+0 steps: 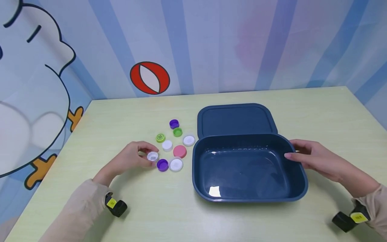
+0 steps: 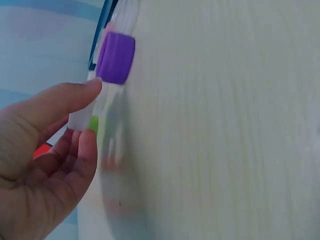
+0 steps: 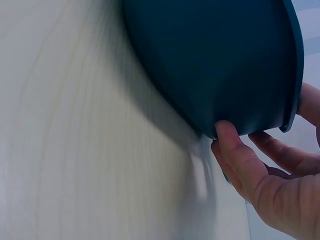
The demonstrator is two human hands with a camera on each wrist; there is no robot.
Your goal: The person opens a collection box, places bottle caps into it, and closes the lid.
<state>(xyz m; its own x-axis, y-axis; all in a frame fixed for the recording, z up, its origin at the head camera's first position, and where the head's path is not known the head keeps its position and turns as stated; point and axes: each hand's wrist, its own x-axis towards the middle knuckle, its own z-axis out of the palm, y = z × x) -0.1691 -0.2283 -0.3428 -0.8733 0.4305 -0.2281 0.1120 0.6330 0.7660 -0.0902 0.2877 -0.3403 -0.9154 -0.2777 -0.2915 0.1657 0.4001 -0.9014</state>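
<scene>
left of the box, the left hand had its grip pinched on a white cap, thumb on one side and fingertips on the other. at the right end of the box, the right hand had its grip clamped on it, thumb over the edge. on the tabletop left of the box lay a purple cap, a pink cap, green caps and others; the lid lay behind the box.

the step in hand looked to be taking up one cap while steadying the box. the next move seemed to call for a sure pinch and a clean lift, without nudging the purple cap.

the left wrist view showed the white cap edge-on; the head view showed its face. the right wrist view showed fingers against the outside of the box, hidden from the head view. whether the white cap was off the tabletop, i could not tell.
</scene>
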